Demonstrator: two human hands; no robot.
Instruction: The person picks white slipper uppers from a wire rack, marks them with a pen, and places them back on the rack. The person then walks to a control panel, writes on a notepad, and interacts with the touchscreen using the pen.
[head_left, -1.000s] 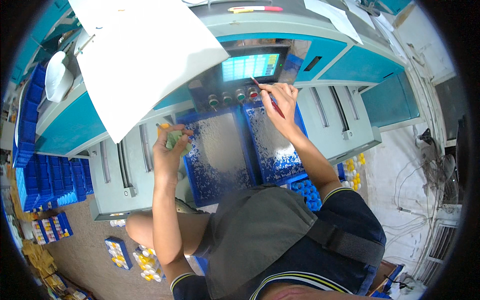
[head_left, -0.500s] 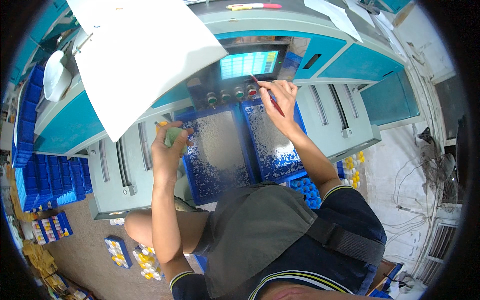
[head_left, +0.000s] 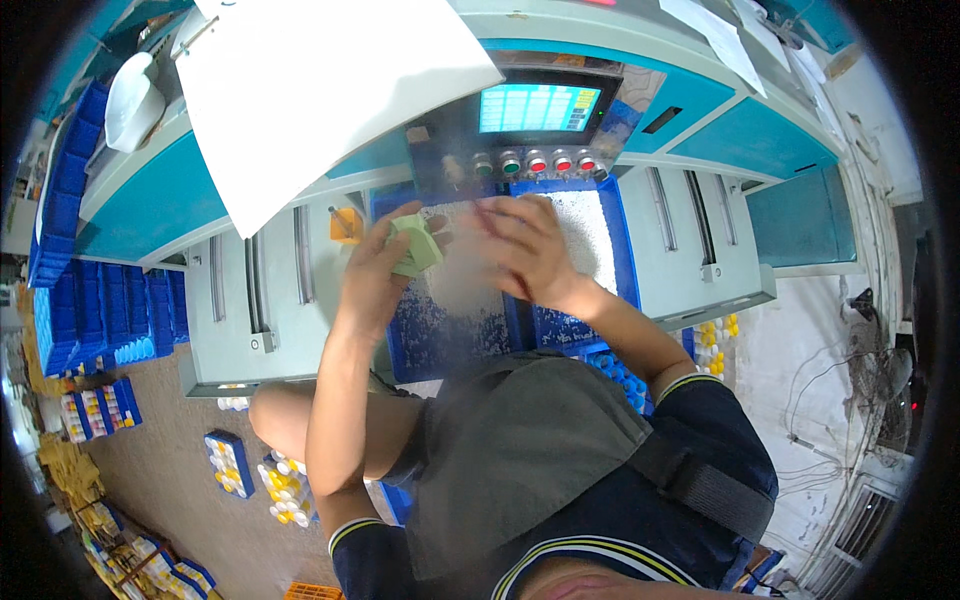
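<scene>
My left hand (head_left: 375, 262), above the left tray, is closed around a small light green block-like piece (head_left: 415, 245). Close by on its right is my right hand (head_left: 535, 250), smeared by motion, with a dark red pen-like stick showing faintly among its curled fingers. Whether the stick touches the green piece is too blurred to tell. Beneath both hands lie two blue trays (head_left: 627, 262) of small white granules. Behind my left hand, on the machine, stands an orange-yellow object (head_left: 346, 226).
A lit screen (head_left: 538, 108) sits above a row of red and green buttons (head_left: 537, 162). A large white sheet (head_left: 320, 90) hangs at the upper left. Blue bins (head_left: 105, 310) are stacked at far left, and boxes of white and yellow bottles (head_left: 230, 463) stand on the floor.
My right hand has come down and left from the screen toward my left hand. My left hand has moved slightly right and up with the green piece. The view has shifted a little.
</scene>
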